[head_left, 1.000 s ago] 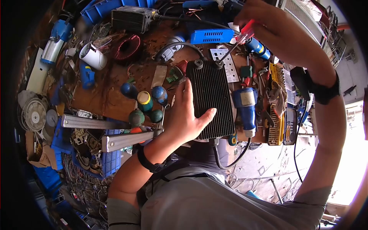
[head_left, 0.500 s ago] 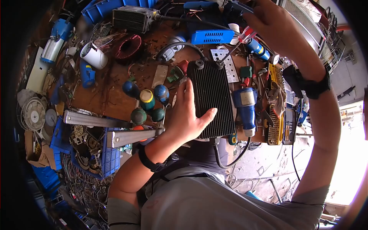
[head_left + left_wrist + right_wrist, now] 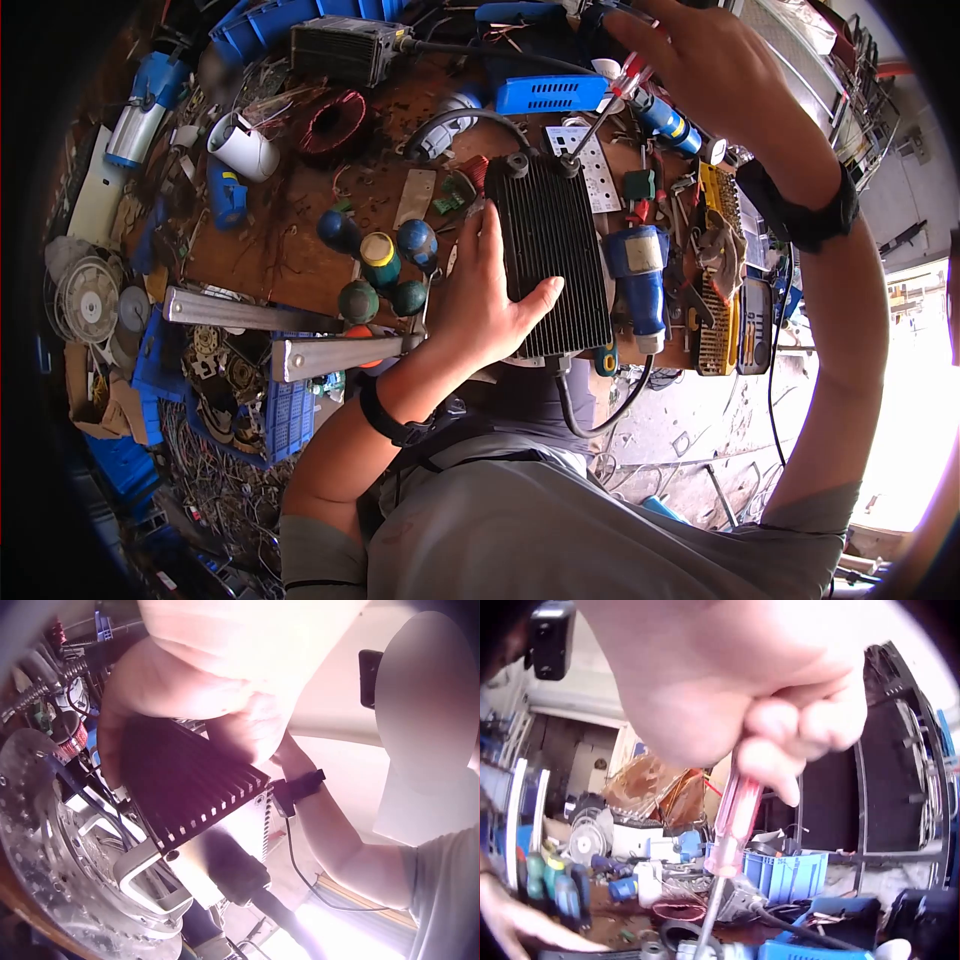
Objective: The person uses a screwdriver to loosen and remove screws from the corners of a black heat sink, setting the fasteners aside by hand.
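A black finned metal unit point(image 3: 552, 255) stands at the middle of the bench in the head view, a cable leaving its near end. The left hand point(image 3: 490, 300) grips it from the left, thumb across the fins; the left wrist view shows this hand point(image 3: 225, 682) over the finned block point(image 3: 180, 772). A screwdriver with a clear red handle point(image 3: 739, 817) is pinched by the curled fingers of the right hand point(image 3: 780, 727). In the head view the right hand point(image 3: 715, 70) is above the far right, and the screwdriver shaft point(image 3: 597, 132) slants down to the unit's far right corner.
Upright tools with green and blue handles point(image 3: 380, 262) stand left of the left hand beside two metal bars point(image 3: 345, 355). A blue connector point(image 3: 638, 280) and a yellow bit case point(image 3: 717, 320) lie to the right. A blue vented cover point(image 3: 552, 94) and a copper coil point(image 3: 333, 122) lie farther back.
The right hand has shifted and its fingers have changed position on the screwdriver handle, with some now extended. The left hand stays on the finned unit.
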### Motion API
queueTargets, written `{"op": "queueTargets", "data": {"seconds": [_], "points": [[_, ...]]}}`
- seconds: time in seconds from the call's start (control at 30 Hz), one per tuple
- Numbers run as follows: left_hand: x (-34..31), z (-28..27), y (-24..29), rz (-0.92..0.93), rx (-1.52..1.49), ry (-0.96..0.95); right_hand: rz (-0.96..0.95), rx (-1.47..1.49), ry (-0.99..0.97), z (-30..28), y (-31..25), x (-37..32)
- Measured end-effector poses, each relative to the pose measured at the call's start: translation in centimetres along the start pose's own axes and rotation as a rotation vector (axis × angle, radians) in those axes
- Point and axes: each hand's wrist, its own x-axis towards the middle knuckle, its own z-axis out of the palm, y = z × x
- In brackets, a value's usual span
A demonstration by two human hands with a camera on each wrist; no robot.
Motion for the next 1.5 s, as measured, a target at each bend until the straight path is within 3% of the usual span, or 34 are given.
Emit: {"op": "queueTargets", "data": {"seconds": [0.07,0.13,0.17,0.23,0.37,0.43,0.47,0.57,0.63,0.77,0.83,0.87,0.93,1.07,1.13,1.27,1.33,1.43,1.5], "points": [[0.0,0.0,0.0,-0.001,0.013,0.004,-0.023,-0.028,-0.011,-0.4,0.2,0.6],[0.0,0.0,0.0,-0.001,-0.003,0.001,0.207,0.066,-0.15,-1.1,-0.6,0.5],[0.0,0.0,0.0,-0.004,-0.002,0.003,0.205,0.066,-0.151,-0.9,-0.9,0.0],[0.0,0.2,-0.2,0.007,-0.003,0.01,-0.148,0.057,0.127,-0.5,-1.1,-1.1],[0.0,0.0,0.0,-0.004,0.011,-0.007,-0.358,0.218,-0.001,0.0,0.8,-0.3],[-0.1,0.0,0.0,-0.02,0.009,-0.006,-1.33,0.601,0.306,2.5,2.4,2.8],[-0.1,0.0,-0.1,-0.023,0.01,-0.005,-1.332,0.604,0.306,2.7,2.8,2.9],[0.1,0.0,-0.1,0.001,0.022,-0.002,-1.291,0.64,0.275,1.7,2.2,1.6],[0.1,-0.1,0.1,-0.019,0.02,-0.011,-0.068,0.024,0.004,-1.0,-1.0,-1.4],[0.0,-0.1,0.1,0.003,0.033,-0.006,0.113,0.002,0.058,-0.5,-1.0,-0.6],[0.0,-0.3,0.2,-0.021,0.011,-0.026,0.278,-0.038,-0.043,-1.1,-1.8,-0.5],[0.0,-0.2,0.1,-0.022,0.012,-0.025,0.276,-0.037,-0.043,-0.8,-1.2,-0.7],[0.0,0.1,-0.3,0.024,0.031,0.014,-0.107,0.129,0.131,0.1,-0.3,-1.2],[0.1,-0.1,0.0,-0.027,-0.001,-0.031,-0.183,0.097,-0.04,-1.5,-1.4,-2.2],[0.0,0.0,-0.1,-0.004,0.023,-0.006,-0.225,0.224,-0.143,-1.3,-0.3,-1.9],[0.0,-0.1,0.1,-0.004,0.02,0.0,-0.18,0.377,-0.082,-0.6,-0.5,-1.6],[0.2,-0.2,0.3,-0.033,-0.001,-0.016,-0.034,0.076,-0.101,-1.2,-1.3,-1.1],[0.0,0.1,-0.1,0.031,0.075,0.028,-0.08,-0.005,0.037,0.2,0.2,-0.1],[0.1,-0.1,0.2,-0.004,0.062,0.004,0.014,0.047,0.048,-1.0,-3.4,-1.7]]}}
